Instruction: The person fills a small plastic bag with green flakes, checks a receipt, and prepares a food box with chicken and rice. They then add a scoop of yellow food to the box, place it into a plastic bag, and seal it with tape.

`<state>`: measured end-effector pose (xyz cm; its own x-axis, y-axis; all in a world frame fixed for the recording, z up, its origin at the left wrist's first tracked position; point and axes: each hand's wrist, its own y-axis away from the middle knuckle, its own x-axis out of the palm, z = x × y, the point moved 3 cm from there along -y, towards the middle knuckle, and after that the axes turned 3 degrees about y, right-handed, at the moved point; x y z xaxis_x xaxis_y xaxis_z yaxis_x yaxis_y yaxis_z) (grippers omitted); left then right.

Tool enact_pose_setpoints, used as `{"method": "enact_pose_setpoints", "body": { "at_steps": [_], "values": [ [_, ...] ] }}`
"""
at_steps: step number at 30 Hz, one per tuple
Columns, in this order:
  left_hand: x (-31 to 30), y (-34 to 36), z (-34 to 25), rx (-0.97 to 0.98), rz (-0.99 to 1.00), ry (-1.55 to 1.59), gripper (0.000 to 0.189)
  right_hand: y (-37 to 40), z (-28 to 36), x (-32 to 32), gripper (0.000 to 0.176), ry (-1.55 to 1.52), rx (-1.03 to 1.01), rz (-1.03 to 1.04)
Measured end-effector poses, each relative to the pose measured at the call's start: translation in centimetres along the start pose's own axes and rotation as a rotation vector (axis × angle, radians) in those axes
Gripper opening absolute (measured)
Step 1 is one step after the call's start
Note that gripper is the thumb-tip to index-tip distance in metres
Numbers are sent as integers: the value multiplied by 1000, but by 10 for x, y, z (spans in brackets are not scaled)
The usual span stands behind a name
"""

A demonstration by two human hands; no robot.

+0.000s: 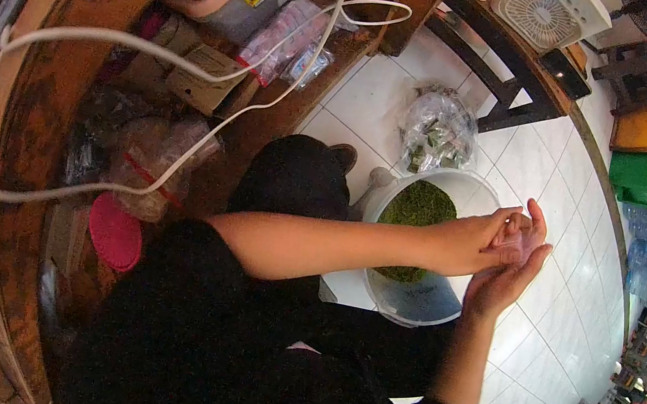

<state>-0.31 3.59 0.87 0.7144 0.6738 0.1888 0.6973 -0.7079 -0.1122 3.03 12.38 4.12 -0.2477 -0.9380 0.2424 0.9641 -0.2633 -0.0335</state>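
My left hand (462, 244) reaches across from the left, over a white bucket (488, 197) with finely chopped green leaf matter (418, 207) inside. Its fingers curl in against the palm of my right hand (493, 289), and the two hands touch at the bucket's right side. The right hand comes up from below with its palm turned upward and its thumb stretched out. Whether something small lies between the fingers and palm I cannot make out. My left forearm hides part of the bucket and the leaf matter.
A clear plastic bag (440, 132) with green bits stands beyond the bucket on the tiled floor (551, 326). A white cable (111, 36) loops across the wooden shelf at left, near a pink brush-like object (115, 232). A white fan (541, 14) sits on a bench.
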Motion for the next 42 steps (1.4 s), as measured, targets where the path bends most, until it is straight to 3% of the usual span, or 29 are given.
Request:
{"method": "enact_pose_setpoints", "body": {
  "at_steps": [4, 7, 10, 11, 13, 15, 16, 17, 19, 20, 21, 23, 27, 29, 32, 34, 37, 38, 39, 40, 41, 42],
  "values": [
    [24, 17, 4, 78, 38, 91, 70, 26, -16, -1, 75, 195, -252, -247],
    [28, 27, 2, 25, 81, 27, 61, 40, -15, -4, 78, 263, -371, -236],
    [12, 38, -6, -322, 49, -128, 52, 60, -8, 9, 77, 539, -299, -55],
    [15, 37, 36, -123, -81, -161, 47, 66, 5, 16, 73, 840, -269, 63],
    [11, 43, 43, -1, -18, -133, 46, 80, 3, 18, 67, 1034, -187, 140],
    [-7, 40, 38, -231, -13, -184, 43, 90, 19, 16, 66, 1034, -226, 221],
    [-20, 40, -9, -437, 30, -233, 40, 91, 29, 13, 65, 1034, -252, 263],
    [-46, 26, -2, -261, 27, -305, 37, 94, 40, 4, 63, 1023, -255, 236],
    [-110, 11, -22, -188, -217, -371, 30, 99, 52, -28, 59, 1014, -231, 117],
    [-153, -3, -17, -327, -365, -448, 31, 102, 59, -46, 54, 1068, -183, 64],
    [-194, 0, -10, -227, -510, -189, 27, 108, 64, -68, 50, 1117, -138, 12],
    [-280, -1, 14, -299, -554, 71, 30, 121, 54, -125, 43, 1253, -114, -54],
    [-396, 3, 90, -445, -1018, 79, 38, 162, 9, -189, 33, 1434, -27, -105],
    [-476, -7, 151, -510, -1166, 100, 41, 150, 18, -176, 32, 1433, 22, -51],
    [-579, -33, 231, -604, -1304, 134, 45, 104, 16, -179, 17, 1439, -148, 173],
    [-565, -57, 226, -606, -1400, 102, 58, 89, 9, -200, 20, 1287, -185, 296],
    [-541, -83, 215, -537, -1430, 237, 74, 102, -34, -259, 9, 1153, -29, 518],
    [-513, -86, 208, -337, -1567, 124, 81, 96, -34, -254, 11, 1249, -65, 304],
    [-508, -77, 218, -390, -1633, -142, 81, 92, -38, -261, 9, 1231, -71, 352],
    [-510, -66, 221, -433, -1695, -419, 81, 94, -47, -280, 10, 1253, 81, 494],
    [-443, -84, 185, -234, -1726, -829, 68, 96, -59, -293, 12, 1299, 159, 518],
    [-432, -66, 189, -134, -1493, -771, 66, 98, -70, -306, 14, 1346, 236, 545]
  ]
}}
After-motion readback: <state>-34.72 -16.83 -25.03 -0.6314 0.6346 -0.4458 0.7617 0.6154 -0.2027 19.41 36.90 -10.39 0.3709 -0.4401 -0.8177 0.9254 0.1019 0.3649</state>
